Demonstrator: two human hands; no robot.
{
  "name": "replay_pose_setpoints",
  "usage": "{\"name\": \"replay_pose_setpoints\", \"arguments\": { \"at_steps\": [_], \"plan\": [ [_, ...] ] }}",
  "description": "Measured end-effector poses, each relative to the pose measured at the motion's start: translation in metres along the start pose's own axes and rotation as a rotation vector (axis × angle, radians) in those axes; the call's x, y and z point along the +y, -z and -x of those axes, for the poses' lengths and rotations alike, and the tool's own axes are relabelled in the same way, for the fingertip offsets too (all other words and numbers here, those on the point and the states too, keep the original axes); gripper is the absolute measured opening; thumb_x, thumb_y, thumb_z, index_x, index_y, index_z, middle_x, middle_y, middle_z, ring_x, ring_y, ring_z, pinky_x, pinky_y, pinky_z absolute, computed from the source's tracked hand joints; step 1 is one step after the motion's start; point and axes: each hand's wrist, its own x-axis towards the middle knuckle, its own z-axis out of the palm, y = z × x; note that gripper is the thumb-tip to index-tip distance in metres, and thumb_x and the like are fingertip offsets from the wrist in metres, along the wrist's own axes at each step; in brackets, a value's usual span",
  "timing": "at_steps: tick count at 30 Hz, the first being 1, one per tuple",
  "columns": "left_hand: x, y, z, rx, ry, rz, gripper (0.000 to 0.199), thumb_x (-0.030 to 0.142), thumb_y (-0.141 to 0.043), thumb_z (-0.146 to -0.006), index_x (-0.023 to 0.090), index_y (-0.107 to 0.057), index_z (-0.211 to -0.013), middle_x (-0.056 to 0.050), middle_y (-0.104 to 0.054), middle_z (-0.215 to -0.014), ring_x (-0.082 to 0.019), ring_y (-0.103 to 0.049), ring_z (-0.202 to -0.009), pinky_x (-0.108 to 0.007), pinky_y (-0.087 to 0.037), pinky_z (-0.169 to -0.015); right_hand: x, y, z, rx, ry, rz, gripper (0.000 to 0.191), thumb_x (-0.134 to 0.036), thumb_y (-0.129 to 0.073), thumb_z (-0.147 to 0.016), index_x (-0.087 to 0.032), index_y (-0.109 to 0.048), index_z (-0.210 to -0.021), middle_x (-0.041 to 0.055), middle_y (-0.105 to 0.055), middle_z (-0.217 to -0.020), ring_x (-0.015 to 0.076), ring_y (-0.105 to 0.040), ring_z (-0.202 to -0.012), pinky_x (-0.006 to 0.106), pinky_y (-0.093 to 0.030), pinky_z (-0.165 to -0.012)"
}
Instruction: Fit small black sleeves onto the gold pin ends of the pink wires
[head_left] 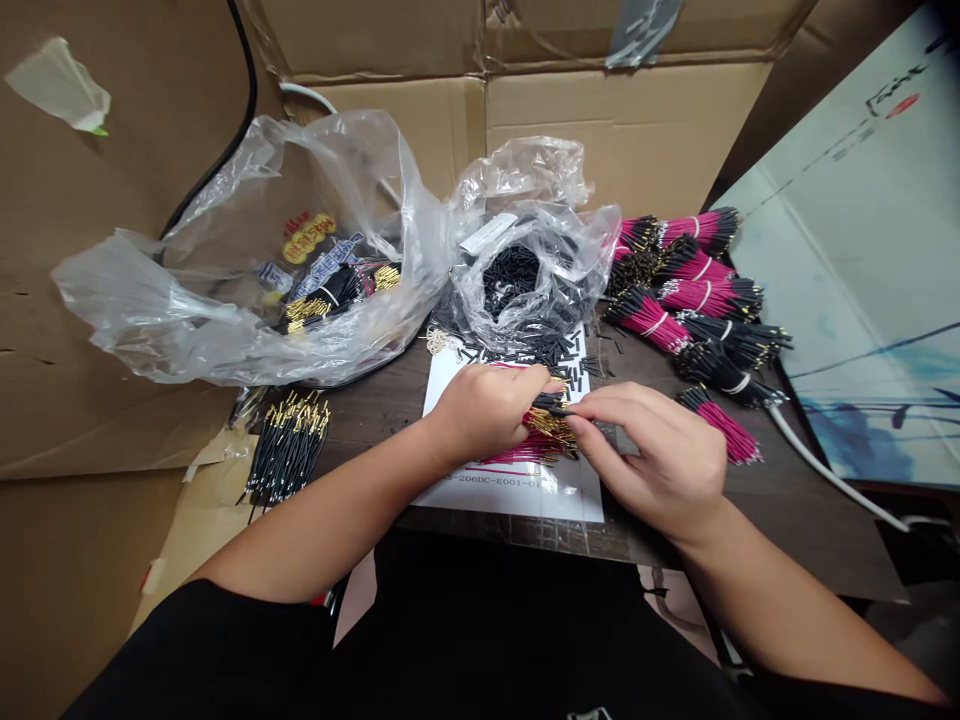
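My left hand (487,408) is closed around some wires, whose black sleeve ends (550,402) stick out past its thumb. At those ends, my right hand (664,455) pinches a small black sleeve (564,412) between thumb and forefinger. Directly beneath both hands, pink wires (534,450) with gold pin terminals (553,428) lie on a white printed sheet (517,496). Loose black sleeves (559,350) are strewn over the sheet's far part. My left fingers hide most of the held wires, so their number cannot be made out.
Behind the hands stands a clear bag (514,285) of black sleeves. A larger plastic bag (225,335) at left holds gold-tipped bundles. Black wires (286,450) lie front left. Tied pink and black bundles (701,295) are stacked right, near a white cable (832,480). Cardboard walls (622,140) enclose the back.
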Motion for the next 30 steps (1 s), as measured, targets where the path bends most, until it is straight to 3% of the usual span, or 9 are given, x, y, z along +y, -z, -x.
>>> {"name": "replay_pose_setpoints", "arguments": {
  "at_steps": [30],
  "plan": [
    [0.0015,0.0015,-0.0004,-0.013,0.003,-0.036,0.013,0.028,-0.05,-0.087,0.02,-0.061,-0.088,0.0,-0.067,-0.067,-0.015,-0.065,-0.061,-0.024,-0.04,-0.05,0.0036,-0.0008,0.0002,-0.005,-0.016,-0.058,0.026,-0.009,-0.066,-0.076,-0.022,-0.065,-0.099,0.0045,-0.07,-0.091,0.0179,-0.066,-0.083,0.035,-0.057,-0.075]
  ]
}}
